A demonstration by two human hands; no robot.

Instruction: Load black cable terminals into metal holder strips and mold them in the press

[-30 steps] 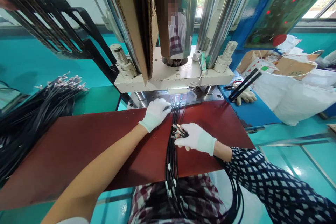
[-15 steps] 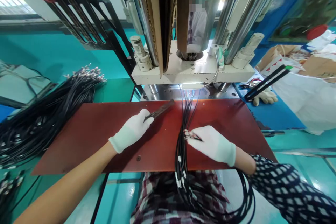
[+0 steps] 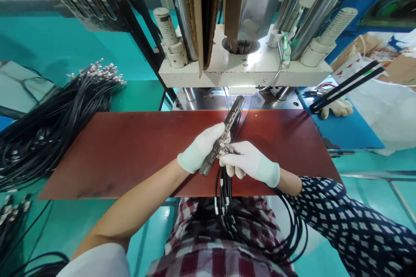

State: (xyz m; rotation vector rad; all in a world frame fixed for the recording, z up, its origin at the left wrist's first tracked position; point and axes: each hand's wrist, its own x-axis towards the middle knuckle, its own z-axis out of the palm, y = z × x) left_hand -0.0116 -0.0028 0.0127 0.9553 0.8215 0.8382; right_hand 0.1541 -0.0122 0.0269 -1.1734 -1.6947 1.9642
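One metal bar (image 3: pixel 232 116) is slanted above the red board (image 3: pixel 130 151), held by the left hand (image 3: pixel 204 143) in closed fingers. The right hand (image 3: pixel 250 160) pinches several cable ends (image 3: pixel 225 147) (their tips look shiny) at the bar's middle. Far behind is the white plate (image 3: pixel 208 79).

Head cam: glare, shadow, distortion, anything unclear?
All head view: glare on the white metal machine plate; shadow on the reddish-brown board beside the left forearm; shiny steel columns splay toward the top, likely wide-angle distortion; silvery cable ends at the white-gloved right hand too small to separate.
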